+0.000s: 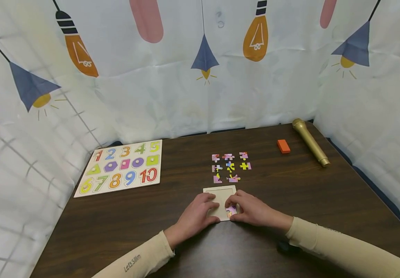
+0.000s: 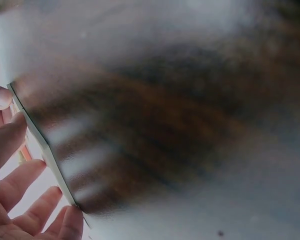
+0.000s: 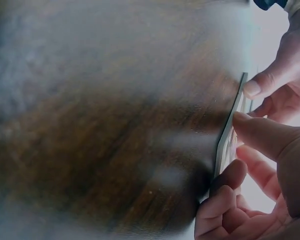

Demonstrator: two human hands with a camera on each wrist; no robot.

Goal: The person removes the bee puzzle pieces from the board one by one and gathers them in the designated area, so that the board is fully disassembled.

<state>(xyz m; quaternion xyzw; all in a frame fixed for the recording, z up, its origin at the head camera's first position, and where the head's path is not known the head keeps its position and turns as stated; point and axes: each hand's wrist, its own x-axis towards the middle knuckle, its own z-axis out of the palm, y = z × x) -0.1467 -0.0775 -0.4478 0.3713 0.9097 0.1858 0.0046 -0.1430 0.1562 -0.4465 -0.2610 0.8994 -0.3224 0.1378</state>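
Note:
A small pale puzzle tray (image 1: 220,194) lies near the middle of the table. My left hand (image 1: 197,212) holds its left side, thumb at the near edge and fingers at the side; the left wrist view shows fingertips against the tray's rim (image 2: 54,162). In the tray's near right corner lies a pink-purple jigsaw piece (image 1: 231,211). My right hand (image 1: 250,208) pinches that piece between thumb and fingers, partly covering it. Beyond the tray are several loose jigsaw pieces (image 1: 230,166), pink and yellow, laid out in rows.
A number-and-shape board (image 1: 119,168) lies at the back left of the dark wooden table (image 1: 182,166). Toward the back right are an orange block (image 1: 284,146) and a gold microphone (image 1: 311,143). A printed curtain (image 1: 172,92) hangs behind the table.

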